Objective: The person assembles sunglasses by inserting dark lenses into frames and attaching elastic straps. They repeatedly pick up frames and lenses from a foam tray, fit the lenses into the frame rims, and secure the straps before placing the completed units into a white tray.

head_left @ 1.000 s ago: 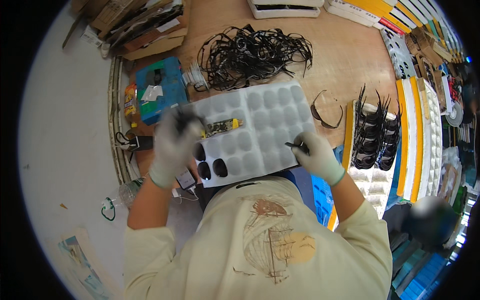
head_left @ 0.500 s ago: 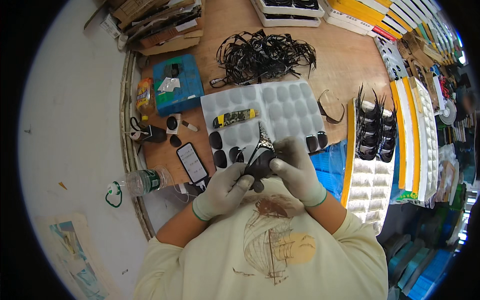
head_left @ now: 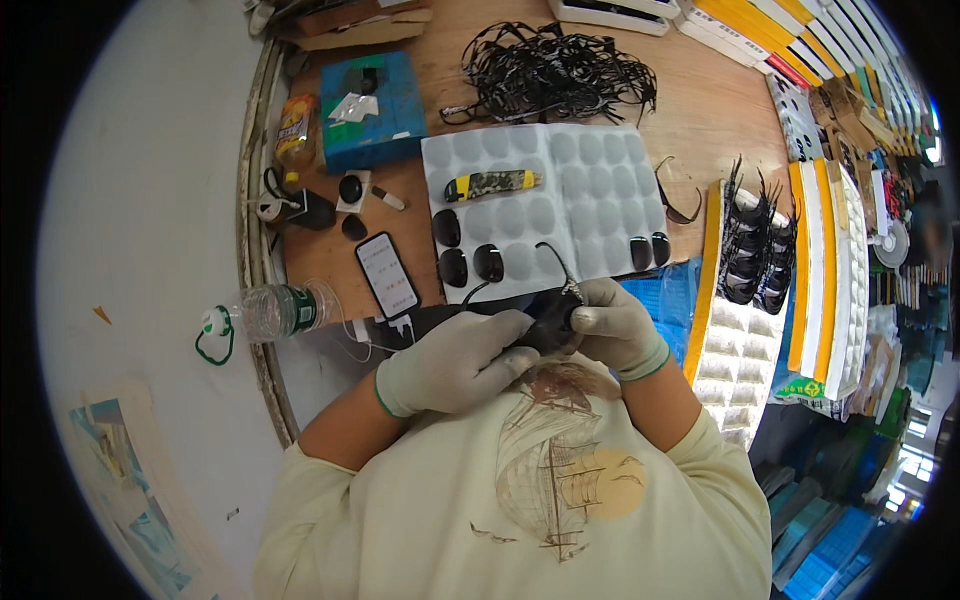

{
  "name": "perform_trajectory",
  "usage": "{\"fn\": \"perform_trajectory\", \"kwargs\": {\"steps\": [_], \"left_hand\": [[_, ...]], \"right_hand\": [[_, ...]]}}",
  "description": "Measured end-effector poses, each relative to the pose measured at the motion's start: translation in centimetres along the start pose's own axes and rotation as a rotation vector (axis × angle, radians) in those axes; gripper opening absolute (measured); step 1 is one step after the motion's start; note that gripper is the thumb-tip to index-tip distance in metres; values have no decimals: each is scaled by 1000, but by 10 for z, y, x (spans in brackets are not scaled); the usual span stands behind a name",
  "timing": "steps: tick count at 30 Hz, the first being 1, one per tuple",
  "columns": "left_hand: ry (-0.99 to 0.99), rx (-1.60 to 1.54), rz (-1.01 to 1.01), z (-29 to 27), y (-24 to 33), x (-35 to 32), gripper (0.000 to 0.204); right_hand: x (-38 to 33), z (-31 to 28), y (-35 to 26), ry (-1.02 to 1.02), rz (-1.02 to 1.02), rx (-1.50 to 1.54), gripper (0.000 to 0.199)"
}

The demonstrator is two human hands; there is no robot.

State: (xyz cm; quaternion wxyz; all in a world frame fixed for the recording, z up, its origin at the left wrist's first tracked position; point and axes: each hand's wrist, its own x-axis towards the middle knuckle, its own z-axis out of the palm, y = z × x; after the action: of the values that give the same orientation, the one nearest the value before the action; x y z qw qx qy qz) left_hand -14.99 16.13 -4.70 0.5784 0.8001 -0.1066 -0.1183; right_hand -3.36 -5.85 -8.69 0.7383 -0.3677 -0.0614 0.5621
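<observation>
Close to my chest, my left hand (head_left: 450,362) and my right hand (head_left: 620,326), both in pale gloves with green cuffs, are closed on a pair of dark sunglasses (head_left: 550,318). One thin temple arm points up and away from the fingers, and another sticks out above my left hand. Much of the frame is hidden behind the gloves. Just beyond lies a white tray sheet (head_left: 595,262) with round hollows. Dark lenses (head_left: 453,268) rest at its near left, and two more lenses (head_left: 641,252) at its right edge. A yellow and camouflage-patterned knife (head_left: 492,185) lies on it.
A tangled heap of black frames (head_left: 560,75) lies farther back. To the left are a blue box (head_left: 372,120), a phone (head_left: 387,273), a drink bottle (head_left: 296,135) and a clear bottle (head_left: 275,312). On the right stands a white tray (head_left: 735,345) holding several sunglasses.
The sunglasses have turned and come lower, nearer my chest. My left hand has moved right, covering more of them. The whole view has shifted, with the table sitting higher in it.
</observation>
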Motion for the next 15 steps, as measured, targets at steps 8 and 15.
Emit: {"fn": "perform_trajectory", "kwargs": {"steps": [8, 15], "left_hand": [[279, -125, -28, 16, -3, -6, 20], [296, -51, 16, 20, -4, -9, 20]], "right_hand": [[-2, 11, 2, 85, -26, -32, 35], [-11, 23, 12, 235, -51, -190, 30]]}}
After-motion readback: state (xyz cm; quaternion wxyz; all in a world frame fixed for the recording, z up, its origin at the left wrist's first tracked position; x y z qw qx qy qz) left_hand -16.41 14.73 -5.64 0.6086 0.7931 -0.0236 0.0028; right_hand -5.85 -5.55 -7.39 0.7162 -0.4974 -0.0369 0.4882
